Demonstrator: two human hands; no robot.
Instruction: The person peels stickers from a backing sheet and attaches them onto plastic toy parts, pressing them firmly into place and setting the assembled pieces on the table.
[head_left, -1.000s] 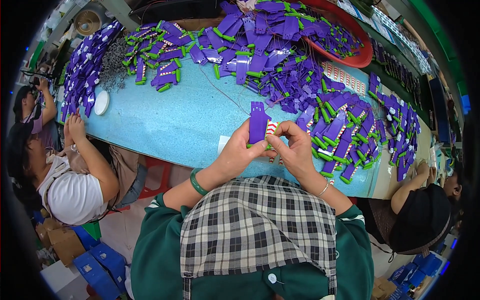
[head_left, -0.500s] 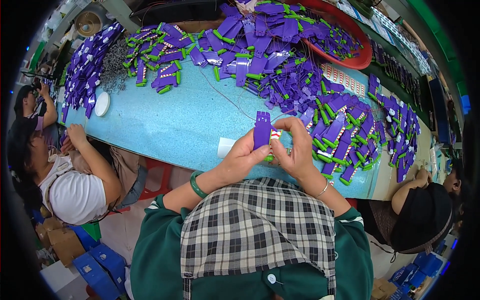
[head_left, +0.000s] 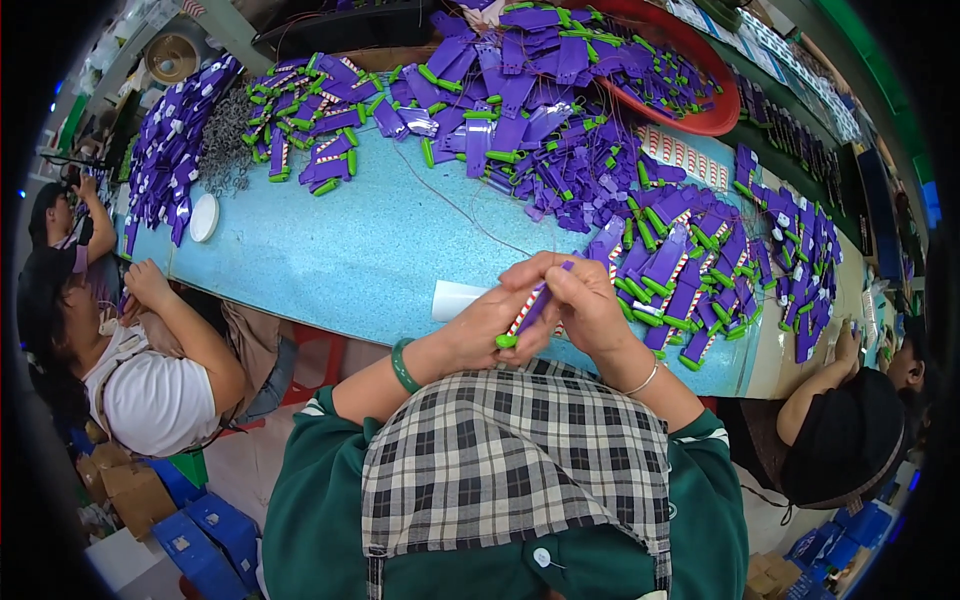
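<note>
Close to my body, both hands hold one purple plastic piece [head_left: 541,297] with a bright green end and a red-and-white striped strip along its narrow edge. It is tilted, green end toward me. My left hand [head_left: 482,328] is wrapped round its lower part. My right hand [head_left: 594,308] pinches its upper end, with fingertips against the edge; part of the piece is hidden by the fingers. Just to the right lies a pile of similar purple and green pieces [head_left: 685,270], many with striped edges. A curled white paper [head_left: 455,300] rests beside my left hand.
More purple pieces [head_left: 490,135] heap along the back of the blue table [head_left: 330,255]. A red basin [head_left: 728,118] and a sticker sheet [head_left: 690,160] are at back right. A white round lid [head_left: 204,218] and grey wire parts [head_left: 230,140] lie left. Co-workers sit on both sides.
Both hands have turned the purple piece from broad face up to its striped edge up, with the green end toward me. My right fingers have closed in on its upper end.
</note>
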